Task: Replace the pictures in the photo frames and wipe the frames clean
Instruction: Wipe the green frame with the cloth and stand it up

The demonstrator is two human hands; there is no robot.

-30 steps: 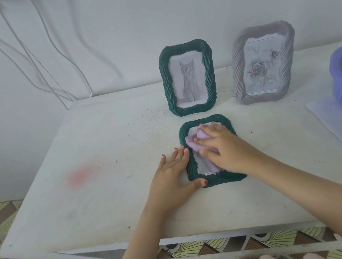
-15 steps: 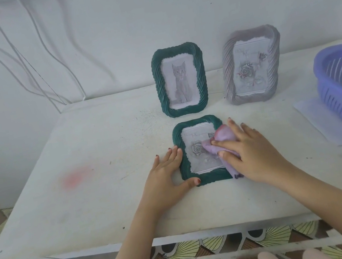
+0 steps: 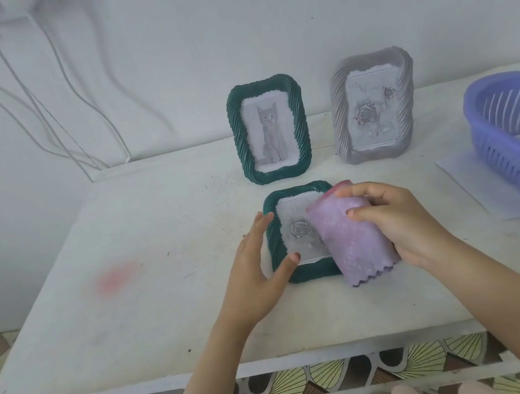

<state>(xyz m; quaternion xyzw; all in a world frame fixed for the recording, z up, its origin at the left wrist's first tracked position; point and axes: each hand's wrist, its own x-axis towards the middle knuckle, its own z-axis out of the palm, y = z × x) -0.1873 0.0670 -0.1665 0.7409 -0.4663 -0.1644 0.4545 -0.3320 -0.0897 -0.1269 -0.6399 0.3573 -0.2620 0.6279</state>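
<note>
A dark green photo frame (image 3: 274, 238) with a rose picture lies flat on the white table (image 3: 163, 239). My left hand (image 3: 257, 275) rests against its left edge, fingers straight, thumb on the lower rim. My right hand (image 3: 402, 222) grips a folded lilac cloth (image 3: 354, 239), lifted over the frame's right half and hiding it. Behind stand a green frame with a cat picture (image 3: 269, 129) and a grey frame with a rose picture (image 3: 374, 107), both upright.
A purple slatted basket (image 3: 514, 136) sits at the right edge on a white sheet of paper (image 3: 467, 184). White cables (image 3: 43, 105) hang on the wall at left. A pink stain (image 3: 116, 277) marks the table. Patterned floor shows below.
My right hand wiped the cloth from the middle of the flat frame to its right side, then lifted it so the cloth hangs unfolded. The left hand stayed at the frame's left edge.
</note>
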